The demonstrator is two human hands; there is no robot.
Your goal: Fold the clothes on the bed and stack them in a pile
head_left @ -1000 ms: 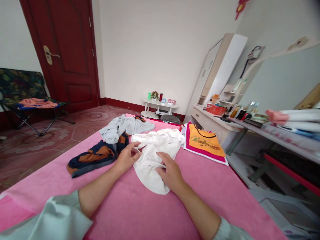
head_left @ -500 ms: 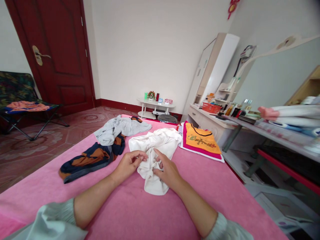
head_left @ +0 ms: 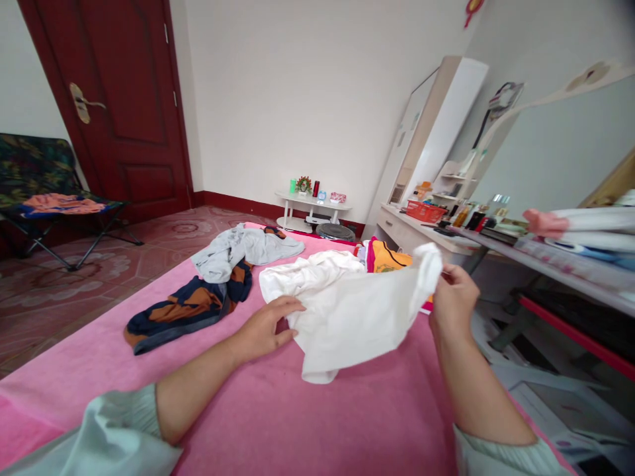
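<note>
A white garment (head_left: 357, 314) lies partly bunched on the pink bed cover (head_left: 278, 416), its near part lifted and stretched to the right. My right hand (head_left: 454, 294) is closed on the raised right edge of the cloth, above the bed. At the garment's left side rests my left hand (head_left: 272, 327), thumb and fingers apart, touching the fabric's edge. Behind the lifted cloth, a folded stack with a yellow shirt (head_left: 387, 256) on top is partly covered from view.
On the bed's left lie a grey garment (head_left: 238, 248) and a navy and brown garment (head_left: 186, 314). A dressing table (head_left: 391, 221) with a red basket (head_left: 425, 211) stands at the right. A folding chair (head_left: 40, 165) holds orange cloth, near the dark red door (head_left: 133, 99).
My right hand has moved right and up, pulling part of the white garment out flat. My left hand stays near the garment's left side.
</note>
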